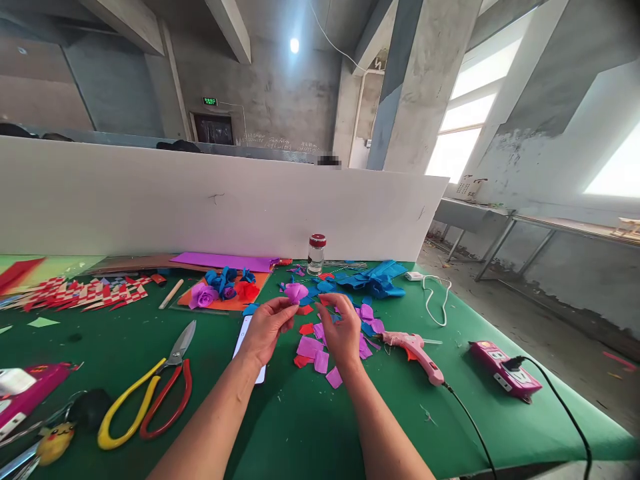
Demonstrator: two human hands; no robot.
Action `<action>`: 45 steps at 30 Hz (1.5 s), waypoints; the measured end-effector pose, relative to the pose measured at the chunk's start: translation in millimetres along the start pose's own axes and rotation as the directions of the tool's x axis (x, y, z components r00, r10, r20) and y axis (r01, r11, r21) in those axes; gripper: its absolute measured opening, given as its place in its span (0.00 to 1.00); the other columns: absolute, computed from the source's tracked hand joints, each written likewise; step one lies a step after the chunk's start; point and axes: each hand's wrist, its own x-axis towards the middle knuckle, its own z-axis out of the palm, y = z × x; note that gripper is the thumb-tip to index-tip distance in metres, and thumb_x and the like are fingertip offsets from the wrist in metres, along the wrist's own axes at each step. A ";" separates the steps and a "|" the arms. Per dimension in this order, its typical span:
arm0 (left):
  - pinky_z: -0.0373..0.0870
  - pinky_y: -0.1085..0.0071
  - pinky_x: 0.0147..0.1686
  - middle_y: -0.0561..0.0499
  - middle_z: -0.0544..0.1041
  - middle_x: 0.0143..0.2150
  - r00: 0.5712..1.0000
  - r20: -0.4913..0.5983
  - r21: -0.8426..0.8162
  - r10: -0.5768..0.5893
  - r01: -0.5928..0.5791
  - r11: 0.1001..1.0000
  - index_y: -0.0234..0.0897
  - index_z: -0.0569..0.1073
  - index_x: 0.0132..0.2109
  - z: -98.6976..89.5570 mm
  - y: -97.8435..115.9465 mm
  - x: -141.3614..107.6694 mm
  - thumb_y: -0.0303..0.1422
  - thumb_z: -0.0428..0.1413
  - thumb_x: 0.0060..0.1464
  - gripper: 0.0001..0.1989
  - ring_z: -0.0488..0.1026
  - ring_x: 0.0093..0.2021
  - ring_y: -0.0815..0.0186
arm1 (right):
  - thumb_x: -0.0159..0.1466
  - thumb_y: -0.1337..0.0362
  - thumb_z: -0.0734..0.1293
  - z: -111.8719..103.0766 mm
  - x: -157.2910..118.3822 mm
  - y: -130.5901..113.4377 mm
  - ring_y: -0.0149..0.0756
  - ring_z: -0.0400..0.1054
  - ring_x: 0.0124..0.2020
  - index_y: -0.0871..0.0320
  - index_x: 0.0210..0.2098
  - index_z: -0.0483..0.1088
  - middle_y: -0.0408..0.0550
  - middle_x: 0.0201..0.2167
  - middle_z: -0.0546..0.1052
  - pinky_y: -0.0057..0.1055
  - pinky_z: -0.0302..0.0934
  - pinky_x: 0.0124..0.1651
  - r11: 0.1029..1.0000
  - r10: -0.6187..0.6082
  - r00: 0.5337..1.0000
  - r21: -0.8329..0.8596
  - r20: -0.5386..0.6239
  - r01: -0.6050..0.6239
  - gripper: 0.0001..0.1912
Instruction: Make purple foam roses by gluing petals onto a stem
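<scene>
Between the thumb and fingers of my left hand (270, 328) is a small purple paper flower (296, 293), held by its base with the petals up. My right hand (343, 327) hovers just to the right of it, fingers bent and thumb apart from them, with nothing visible in its grasp. Below and between the hands lie loose purple paper petals (310, 347), mixed with red and blue pieces. A pink hot glue gun (415, 350) rests on its side to the right of my right hand. Partly under my left wrist is a white phone (260, 375).
Scissors (173, 363) with yellow and red handles lie left. Finished paper flowers (203, 295) sit on an orange sheet behind. A red-lidded jar (316, 255) stands near the white partition (215, 207). A pink power strip (505, 370) and cords occupy the right side of the green table (310, 440).
</scene>
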 end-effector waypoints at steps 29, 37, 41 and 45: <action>0.49 0.75 0.19 0.51 0.76 0.21 0.979 0.178 0.320 -0.101 0.039 0.946 0.35 0.76 0.29 -3.9 3.4 -3.0 0.39 0.66 0.41 0.12 0.58 0.18 0.73 | 0.63 0.69 0.64 -19.3 7.7 1.4 0.41 0.64 0.44 0.53 0.35 0.72 0.49 0.42 0.71 0.39 0.58 0.45 0.899 -0.252 0.922 -0.281 0.294 0.335 0.06; 0.49 0.75 0.20 0.51 0.76 0.20 0.980 0.179 0.367 -0.081 0.010 0.930 0.36 0.76 0.28 -1.5 5.9 -4.1 0.38 0.65 0.42 0.10 0.58 0.18 0.72 | 0.62 0.69 0.63 -19.0 6.1 1.4 0.43 0.64 0.45 0.55 0.34 0.68 0.51 0.42 0.69 0.42 0.58 0.47 0.928 -0.188 0.950 -0.271 0.250 0.255 0.03; 0.47 0.75 0.19 0.50 0.76 0.21 0.975 0.197 0.343 -0.106 0.032 0.939 0.35 0.76 0.29 -3.5 6.1 -3.7 0.39 0.66 0.41 0.12 0.57 0.18 0.73 | 0.62 0.67 0.64 -19.9 6.5 -0.8 0.43 0.65 0.45 0.54 0.36 0.68 0.50 0.42 0.69 0.41 0.60 0.47 0.953 -0.175 0.962 -0.211 0.210 0.219 0.03; 0.46 0.75 0.19 0.51 0.76 0.21 0.969 0.202 0.318 -0.142 0.072 0.945 0.35 0.76 0.30 -5.7 6.2 -2.9 0.39 0.66 0.42 0.13 0.56 0.18 0.74 | 0.59 0.65 0.68 -20.7 6.3 -2.3 0.44 0.64 0.47 0.53 0.37 0.70 0.50 0.44 0.68 0.42 0.59 0.48 0.943 -0.217 0.939 -0.191 0.265 0.272 0.06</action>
